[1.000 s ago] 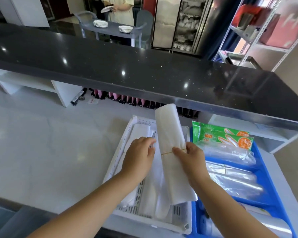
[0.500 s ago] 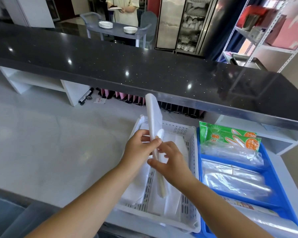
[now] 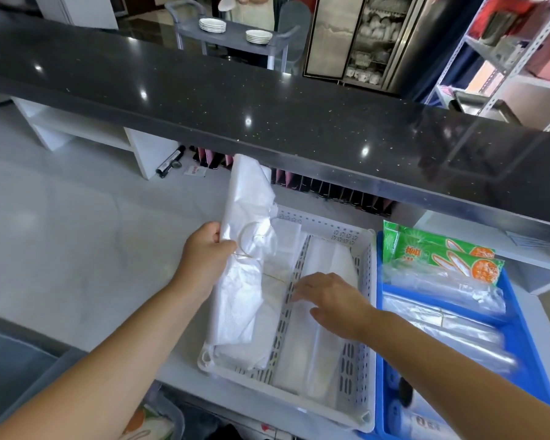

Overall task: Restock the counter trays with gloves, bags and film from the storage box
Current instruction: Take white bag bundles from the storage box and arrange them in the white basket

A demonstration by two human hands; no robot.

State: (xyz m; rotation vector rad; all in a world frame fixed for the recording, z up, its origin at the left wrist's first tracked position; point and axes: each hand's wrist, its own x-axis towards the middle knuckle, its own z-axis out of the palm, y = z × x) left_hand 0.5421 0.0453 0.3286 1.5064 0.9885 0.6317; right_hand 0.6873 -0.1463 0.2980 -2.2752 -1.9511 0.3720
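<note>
- Since half a second back, the right hand [image 3: 334,300] has let go of the bag bundle [image 3: 248,198] and dropped down to the right half of the white tray [image 3: 367,328]. The left hand [image 3: 207,258] has carried the bundle over to the left on its own.
- The left hand's fingers and thumb are clamped round the bundle's middle, at centre frame. A thin rubber band [image 3: 251,239] loops around it right by the thumb.
- The bundle is a floppy white stack of bags, tilted. Its top end pokes up toward the edge of the black counter [image 3: 267,100] and its bottom end hangs down into the tray's left compartment.
- The right hand is flat, fingers straight and spread, over the stack of white bags [image 3: 315,354] in the right compartment. Its fingertips are next to the perforated divider [image 3: 281,325]. Hard to say whether it's actually pressing down or just above.
- More folded white bags [image 3: 286,239] sit in the left compartment behind the bundle.
- The blue tray [image 3: 380,360] butts up against the white one on the right side of the frame. It has green glove packs [image 3: 426,249] at its far end and clear bags [image 3: 442,290] in front of them.
- At the top of the frame, behind the counter, there's a grey cart with stacked plates [image 3: 212,24].
</note>
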